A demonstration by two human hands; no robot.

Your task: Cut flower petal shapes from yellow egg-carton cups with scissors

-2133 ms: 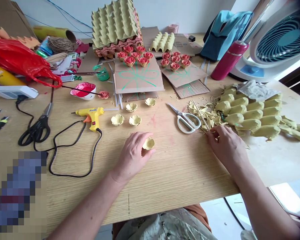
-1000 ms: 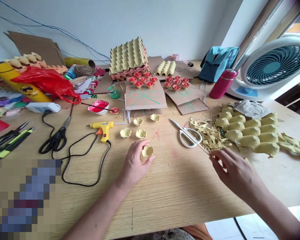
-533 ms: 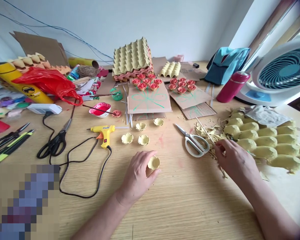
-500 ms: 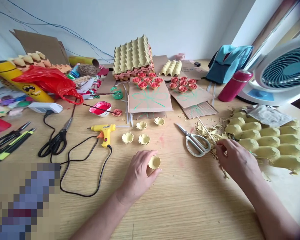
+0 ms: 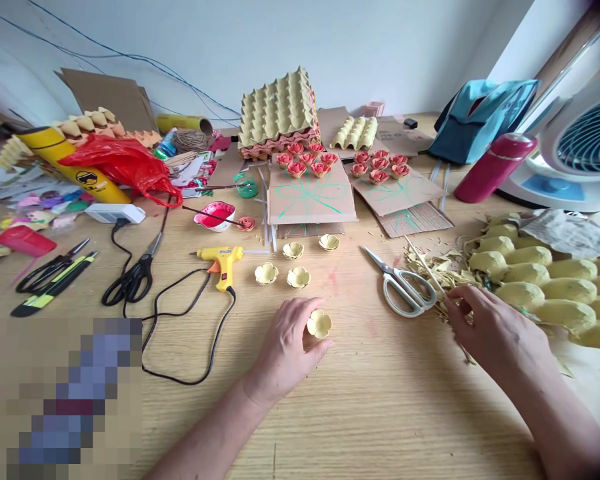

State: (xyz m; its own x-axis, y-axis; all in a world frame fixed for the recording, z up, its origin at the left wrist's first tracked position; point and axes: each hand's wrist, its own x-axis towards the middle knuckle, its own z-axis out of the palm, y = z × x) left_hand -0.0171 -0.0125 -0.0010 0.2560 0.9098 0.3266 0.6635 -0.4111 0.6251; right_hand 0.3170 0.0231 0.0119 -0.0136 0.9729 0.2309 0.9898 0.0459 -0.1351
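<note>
Near the middle of the table, my left hand (image 5: pixel 291 343) curls its fingers round a pale yellow flower-shaped cup (image 5: pixel 319 324). My right hand (image 5: pixel 490 323) pinches a thin light stick (image 5: pixel 425 265) at the right, over a heap of pale scraps (image 5: pixel 447 270). White-handled scissors (image 5: pixel 405 288) lie just left of that hand. Several similar yellow cups (image 5: pixel 299 277) stand farther back, beside a yellow glue gun (image 5: pixel 225 263). Red paper flowers (image 5: pixel 307 159) sit on cardboard (image 5: pixel 310 200) marked with green lines.
Yellow egg trays (image 5: pixel 555 280) cover the right side, with a magenta bottle (image 5: pixel 520 168) and a fan (image 5: pixel 585 143) behind. Black scissors (image 5: pixel 130 283), a looping black cord (image 5: pixel 207 373) and a cutter (image 5: pixel 53 287) lie left. A red-paint bowl (image 5: pixel 214 217) stands farther back.
The whole view has shifted, so the table's objects appear farther right. Both hands keep their holds, and the cup now looks tilted a little more toward the camera.
</note>
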